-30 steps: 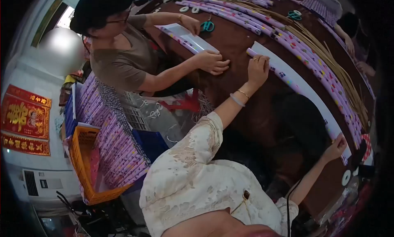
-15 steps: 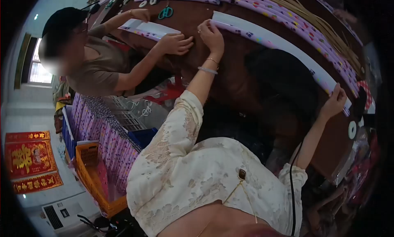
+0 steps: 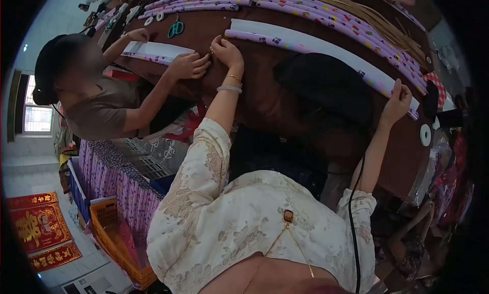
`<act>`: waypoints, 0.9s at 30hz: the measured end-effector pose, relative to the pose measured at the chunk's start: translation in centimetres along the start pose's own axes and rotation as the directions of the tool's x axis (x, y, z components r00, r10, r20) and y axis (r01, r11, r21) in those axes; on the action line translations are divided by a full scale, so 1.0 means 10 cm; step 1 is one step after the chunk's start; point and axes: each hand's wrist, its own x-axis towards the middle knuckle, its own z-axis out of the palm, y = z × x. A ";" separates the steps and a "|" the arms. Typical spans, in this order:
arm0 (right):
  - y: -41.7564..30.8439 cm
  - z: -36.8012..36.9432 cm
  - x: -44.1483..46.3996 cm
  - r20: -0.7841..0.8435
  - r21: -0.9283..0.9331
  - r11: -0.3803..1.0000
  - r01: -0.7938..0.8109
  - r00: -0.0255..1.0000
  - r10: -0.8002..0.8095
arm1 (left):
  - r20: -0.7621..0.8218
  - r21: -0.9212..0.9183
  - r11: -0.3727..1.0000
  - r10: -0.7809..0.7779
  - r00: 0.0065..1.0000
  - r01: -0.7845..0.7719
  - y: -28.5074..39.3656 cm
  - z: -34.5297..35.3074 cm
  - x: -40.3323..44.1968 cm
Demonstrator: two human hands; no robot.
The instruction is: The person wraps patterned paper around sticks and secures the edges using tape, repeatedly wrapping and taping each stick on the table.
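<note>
A long sheet of purple patterned paper (image 3: 310,44), white on its upper face, lies across the table with its near edge turned up. At its left end, my left hand (image 3: 227,54) has its fingers pinched at the corner. My right hand (image 3: 397,104) grips the near edge close to the right end, thumb and fingers together. Between my hands a black cap-like shape (image 3: 326,85) hides part of the near edge.
Rolled purple paper tubes (image 3: 326,14) and brown strips (image 3: 372,19) lie along the far side. Teal scissors (image 3: 175,27) and a white tape roll (image 3: 425,135) are on the table (image 3: 265,80). At left, a co-worker (image 3: 97,105) handles another sheet (image 3: 163,52). An orange crate (image 3: 104,212) stands below.
The whole view has shifted, so table, sheet and hands appear further left. Both my hands stay at the two ends of the sheet. The co-worker's hands remain at their own sheet.
</note>
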 end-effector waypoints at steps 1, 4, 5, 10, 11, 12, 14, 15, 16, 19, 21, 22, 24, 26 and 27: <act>-0.01 0.00 0.00 0.006 0.015 1.000 -0.010 1.000 0.010 | -0.003 0.003 1.000 0.002 1.000 -0.002 -0.01 0.00 0.01; -0.05 -0.02 -0.02 0.016 0.081 0.996 -0.026 1.000 0.024 | -0.011 0.017 1.000 0.008 1.000 -0.008 0.01 -0.01 -0.01; -0.05 -0.02 -0.01 0.019 0.088 0.996 -0.024 1.000 0.022 | -0.019 0.017 1.000 0.012 1.000 -0.012 0.01 0.00 -0.01; -0.03 -0.08 0.01 0.037 0.101 0.991 -0.087 0.996 0.084 | 0.045 0.016 1.000 0.025 0.999 -0.026 0.10 -0.03 -0.03; -0.04 -0.08 0.01 0.037 0.103 0.990 -0.097 0.995 0.094 | 0.058 -0.005 1.000 0.006 0.998 -0.006 0.09 -0.03 -0.03; -0.03 -0.07 0.01 0.045 0.101 0.990 -0.097 0.995 0.093 | 0.053 -0.001 1.000 0.000 0.999 0.000 0.09 -0.02 -0.03; -0.04 -0.07 0.01 0.045 0.098 0.989 -0.113 0.993 0.109 | 0.034 -0.016 0.999 0.028 0.999 -0.027 0.08 -0.02 -0.04; -0.02 -0.08 0.02 0.052 0.094 0.989 -0.112 0.993 0.107 | 0.029 -0.013 1.000 0.021 0.999 -0.021 0.08 -0.03 -0.06; 0.02 -0.09 0.03 0.053 0.100 0.988 -0.117 0.992 0.112 | 0.047 -0.001 1.000 0.012 0.999 -0.012 0.09 -0.03 -0.05; 0.05 -0.09 0.04 0.045 0.111 0.986 -0.127 0.991 0.123 | 0.072 0.001 1.000 0.008 0.997 -0.008 0.08 -0.04 -0.05; 0.05 -0.09 0.03 0.038 0.111 0.985 -0.135 0.991 0.131 | 0.082 -0.006 1.000 0.011 0.997 -0.010 0.07 -0.05 -0.01; 0.04 -0.09 0.02 0.043 0.081 0.988 -0.128 0.991 0.125 | 0.087 -0.019 0.999 -0.024 0.996 0.026 0.07 -0.05 0.00; 0.05 -0.08 0.05 0.048 0.048 0.992 -0.114 0.993 0.112 | 0.093 -0.037 0.997 -0.064 0.994 0.068 -0.02 0.01 0.09; 0.06 -0.10 0.05 0.014 0.085 0.985 -0.153 0.988 0.152 | 0.156 -0.057 0.996 -0.052 0.986 0.062 -0.19 0.05 0.31; 0.05 -0.11 0.05 0.004 0.073 0.986 -0.148 0.989 0.148 | 0.166 0.007 0.997 0.080 0.983 -0.083 -0.09 0.02 0.41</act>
